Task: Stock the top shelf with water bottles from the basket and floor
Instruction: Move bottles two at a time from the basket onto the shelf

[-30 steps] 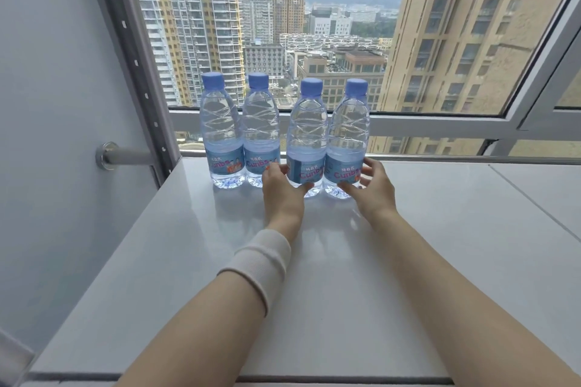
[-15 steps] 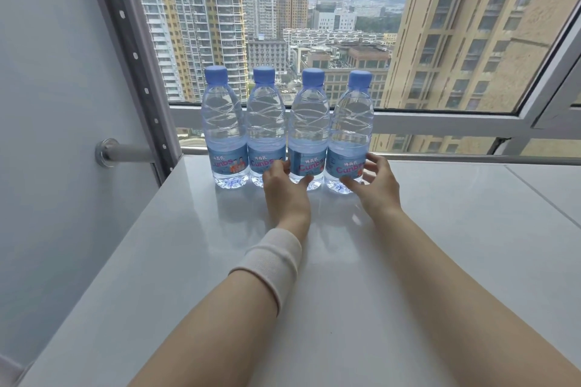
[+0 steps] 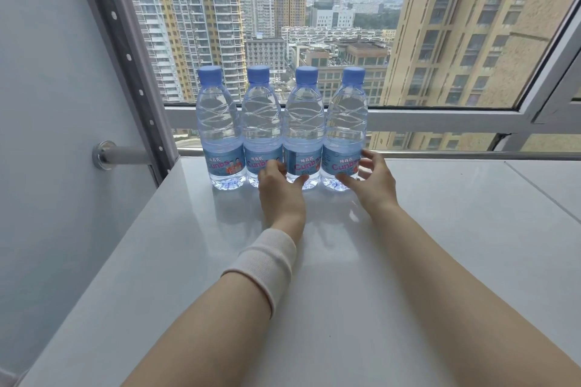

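Several clear water bottles with blue caps and blue labels stand upright in a tight row at the back left of the white top shelf (image 3: 361, 276), in front of the window. My left hand (image 3: 280, 190) holds the base of the third bottle (image 3: 303, 132), with its fingers between that bottle and the second bottle (image 3: 262, 132) and its thumb at the front. My right hand (image 3: 371, 182) curls round the base of the rightmost bottle (image 3: 345, 129), fingers on its right side and thumb in front. The leftmost bottle (image 3: 218, 132) is untouched. No basket or floor is in view.
A grey perforated upright post (image 3: 125, 53) and a round rail (image 3: 125, 155) fixed to the left wall flank the shelf's back left corner. A metal rail (image 3: 471, 154) and the window frame run along the back edge. A seam (image 3: 534, 185) crosses the shelf at right.
The two right-hand bottles have slid left with my hands, closing the gap to the two on the left. The row now stands bottle against bottle.
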